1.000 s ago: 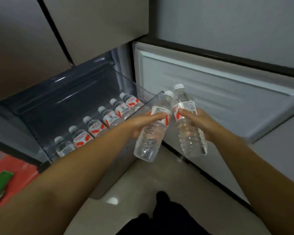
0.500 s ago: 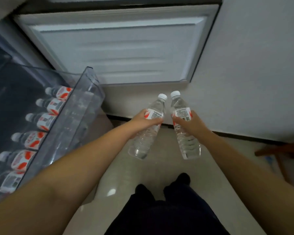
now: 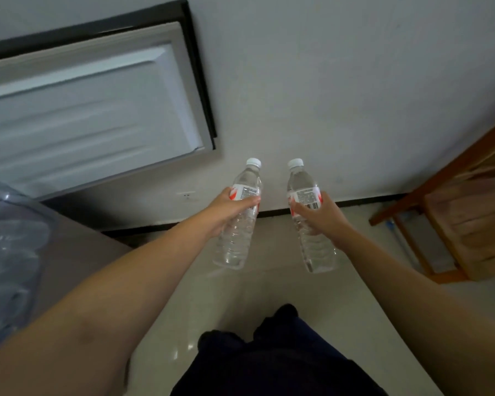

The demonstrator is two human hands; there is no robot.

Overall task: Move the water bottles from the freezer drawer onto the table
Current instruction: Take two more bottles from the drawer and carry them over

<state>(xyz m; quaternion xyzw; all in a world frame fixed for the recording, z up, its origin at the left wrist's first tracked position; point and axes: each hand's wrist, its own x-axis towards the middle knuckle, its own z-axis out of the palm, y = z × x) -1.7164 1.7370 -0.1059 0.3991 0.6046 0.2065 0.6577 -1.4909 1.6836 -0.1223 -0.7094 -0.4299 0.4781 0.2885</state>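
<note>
My left hand (image 3: 229,208) grips a clear water bottle (image 3: 237,238) with a white cap and a red-and-white label, held upright over the floor. My right hand (image 3: 320,215) grips a second bottle of the same kind (image 3: 315,247), a little apart from the first. Both bottles are held around the label. The clear freezer drawer (image 3: 9,244) shows only as a blurred corner at the left edge; the bottles inside it are not plainly visible. No table top is in view.
The open white freezer door (image 3: 92,110) fills the upper left. A pale wall (image 3: 340,95) with a dark skirting lies ahead. A wooden chair (image 3: 463,221) stands at the right. My dark trousers and feet are below, on a light tiled floor (image 3: 269,287).
The view has swung right, away from the freezer drawer, which has slid to the left edge. The wooden chair has come into view. The two bottles have moved a little apart.
</note>
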